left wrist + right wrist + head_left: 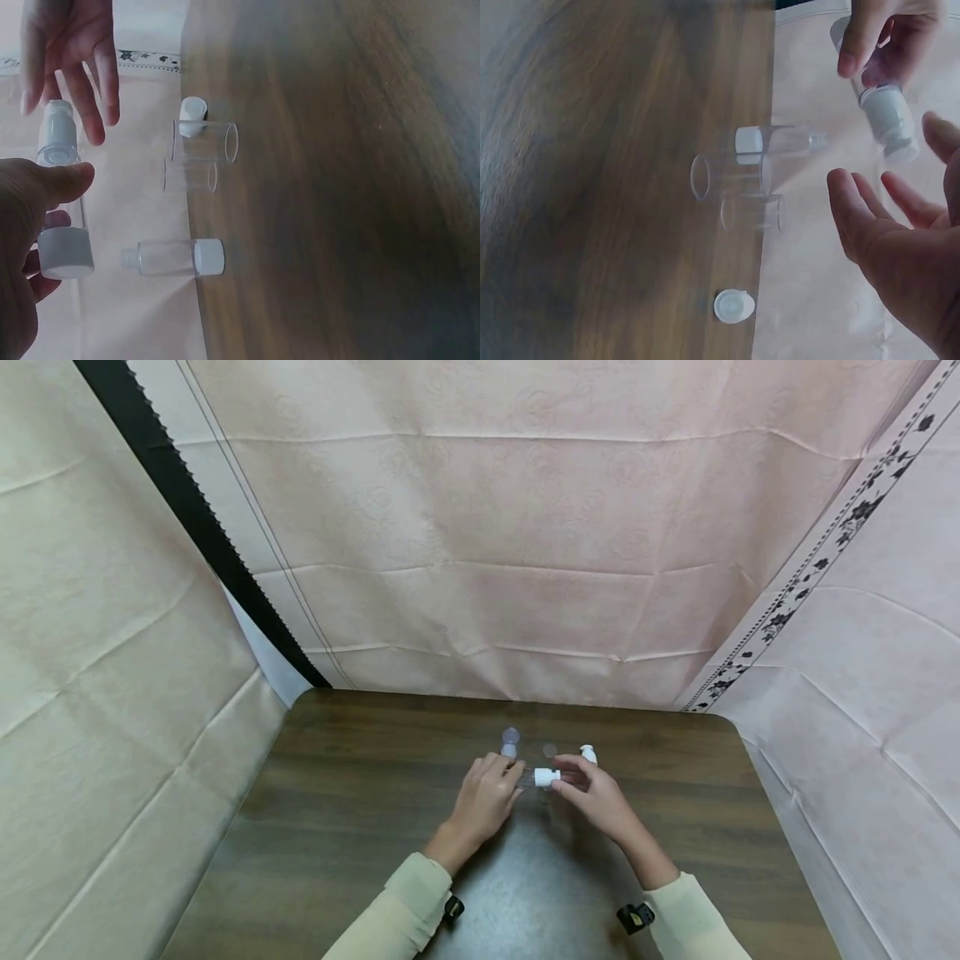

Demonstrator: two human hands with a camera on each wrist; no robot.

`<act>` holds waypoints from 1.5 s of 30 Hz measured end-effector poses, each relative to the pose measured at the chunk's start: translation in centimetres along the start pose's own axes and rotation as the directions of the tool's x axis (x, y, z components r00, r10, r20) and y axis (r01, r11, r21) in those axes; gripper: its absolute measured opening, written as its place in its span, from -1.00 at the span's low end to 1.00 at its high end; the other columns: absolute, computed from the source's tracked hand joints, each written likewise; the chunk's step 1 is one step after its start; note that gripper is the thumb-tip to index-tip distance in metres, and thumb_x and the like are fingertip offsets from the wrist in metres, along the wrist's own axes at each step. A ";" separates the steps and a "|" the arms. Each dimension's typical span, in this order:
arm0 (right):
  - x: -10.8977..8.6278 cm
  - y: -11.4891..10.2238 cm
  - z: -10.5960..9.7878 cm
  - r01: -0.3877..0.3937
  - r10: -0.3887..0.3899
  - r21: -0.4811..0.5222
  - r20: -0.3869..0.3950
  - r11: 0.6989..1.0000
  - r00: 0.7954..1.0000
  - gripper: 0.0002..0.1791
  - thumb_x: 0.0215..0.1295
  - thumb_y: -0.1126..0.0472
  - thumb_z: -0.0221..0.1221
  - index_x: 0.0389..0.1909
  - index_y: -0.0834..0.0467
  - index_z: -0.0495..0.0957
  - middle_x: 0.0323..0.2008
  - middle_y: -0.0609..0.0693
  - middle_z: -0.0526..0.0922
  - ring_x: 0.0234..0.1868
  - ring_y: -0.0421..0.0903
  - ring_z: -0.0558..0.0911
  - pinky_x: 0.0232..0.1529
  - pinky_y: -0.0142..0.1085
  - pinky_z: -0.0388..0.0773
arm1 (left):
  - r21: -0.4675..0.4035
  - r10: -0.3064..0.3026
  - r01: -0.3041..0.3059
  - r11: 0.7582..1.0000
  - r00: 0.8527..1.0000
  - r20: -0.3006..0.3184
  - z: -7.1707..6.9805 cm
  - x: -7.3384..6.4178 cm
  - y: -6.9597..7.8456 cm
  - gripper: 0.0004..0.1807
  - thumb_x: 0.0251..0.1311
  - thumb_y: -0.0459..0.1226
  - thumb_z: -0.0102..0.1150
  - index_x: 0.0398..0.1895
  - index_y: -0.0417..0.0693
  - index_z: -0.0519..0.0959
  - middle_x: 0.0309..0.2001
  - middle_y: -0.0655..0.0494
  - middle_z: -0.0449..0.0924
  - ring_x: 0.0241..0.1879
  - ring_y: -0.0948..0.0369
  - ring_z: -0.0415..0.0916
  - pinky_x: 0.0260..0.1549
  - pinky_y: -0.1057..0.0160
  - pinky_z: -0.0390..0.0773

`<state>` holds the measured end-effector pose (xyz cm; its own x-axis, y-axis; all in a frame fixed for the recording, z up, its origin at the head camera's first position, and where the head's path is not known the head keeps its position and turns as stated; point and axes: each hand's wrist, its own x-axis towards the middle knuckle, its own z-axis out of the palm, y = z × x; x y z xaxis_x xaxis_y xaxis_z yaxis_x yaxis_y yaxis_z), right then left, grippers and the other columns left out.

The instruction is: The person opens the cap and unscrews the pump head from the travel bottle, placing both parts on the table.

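My left hand (483, 797) grips a small clear bottle (82, 214) with a white base (66, 253) and a white collar (547, 777). In the head view the bottle lies sideways, its collar toward the right. My right hand (596, 797) is just beside the collar. Its fingers are spread and loosely bent around that end, with a gap showing in the right wrist view. The left fingers hide part of the bottle's clear body.
A second clear bottle (169, 258) with a white base stands on the brown table (360, 793). Two clear open cylinders (731, 176) stand near it, and a white pump cap (734, 306) is to their right in the head view. Pale cloth (480, 527) hangs behind the table.
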<state>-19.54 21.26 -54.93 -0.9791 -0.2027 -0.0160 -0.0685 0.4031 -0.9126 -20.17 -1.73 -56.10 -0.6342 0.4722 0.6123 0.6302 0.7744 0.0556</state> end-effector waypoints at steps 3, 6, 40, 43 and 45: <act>0.1 -0.2 0.0 -0.026 0.026 0.006 0.001 1.000 1.000 -0.55 0.45 0.14 0.28 0.27 0.21 0.53 0.22 0.25 0.62 0.16 0.11 0.66 0.03 -0.35 0.64 | 0.030 0.016 -0.016 0.999 1.000 0.017 0.1 0.1 0.3 -0.60 0.11 -0.14 0.57 -0.01 -0.08 0.75 -0.11 0.06 0.72 -0.17 0.17 0.59 -0.25 0.25 0.56; 0.2 -0.4 0.1 -0.037 0.037 -0.001 0.006 0.999 0.999 -0.59 0.47 0.16 0.26 0.25 0.22 0.56 0.15 0.21 0.65 0.06 0.02 0.64 -0.04 -0.40 0.61 | 0.048 0.024 -0.025 0.999 0.999 0.025 0.2 0.2 0.5 -0.61 0.10 -0.15 0.57 -0.02 -0.07 0.75 -0.12 0.07 0.72 -0.17 0.18 0.59 -0.27 0.27 0.54; -0.3 -0.4 1.0 -0.015 0.018 0.032 -0.107 0.999 0.994 -0.72 0.31 0.33 0.37 0.03 0.25 0.72 0.00 0.21 0.75 -0.09 -0.10 0.66 -0.12 -0.45 0.60 | -0.039 -0.030 0.032 0.999 0.998 0.049 0.3 0.0 1.2 -0.60 0.11 -0.10 0.56 -0.01 -0.03 0.76 -0.13 0.14 0.74 -0.17 0.23 0.60 -0.30 0.30 0.52; -0.4 -0.3 1.1 0.031 -0.027 0.037 -0.106 0.999 0.994 -0.71 0.30 0.30 0.38 0.03 0.22 0.72 0.02 0.17 0.76 -0.01 -0.10 0.68 -0.05 -0.46 0.61 | -0.059 -0.034 0.037 0.998 0.998 0.047 0.3 -0.1 1.2 -0.60 0.11 -0.10 0.55 -0.01 -0.04 0.75 -0.14 0.14 0.73 -0.19 0.22 0.60 -0.32 0.29 0.52; -0.5 -0.2 1.1 0.056 -0.051 0.043 -0.105 0.998 0.993 -0.72 0.30 0.31 0.39 0.02 0.21 0.72 0.02 0.16 0.76 0.03 -0.11 0.68 0.01 -0.45 0.61 | -0.068 -0.034 0.037 0.997 0.998 0.047 0.4 -0.1 1.1 -0.60 0.11 -0.11 0.56 -0.01 -0.05 0.75 -0.14 0.14 0.73 -0.19 0.21 0.59 -0.32 0.29 0.51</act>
<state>-18.84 20.34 -55.21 -0.9891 -0.1278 0.0738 -0.1148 0.3526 -0.9287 -19.57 -0.73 -56.41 -0.6756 0.4652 0.5719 0.6352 0.7611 0.1313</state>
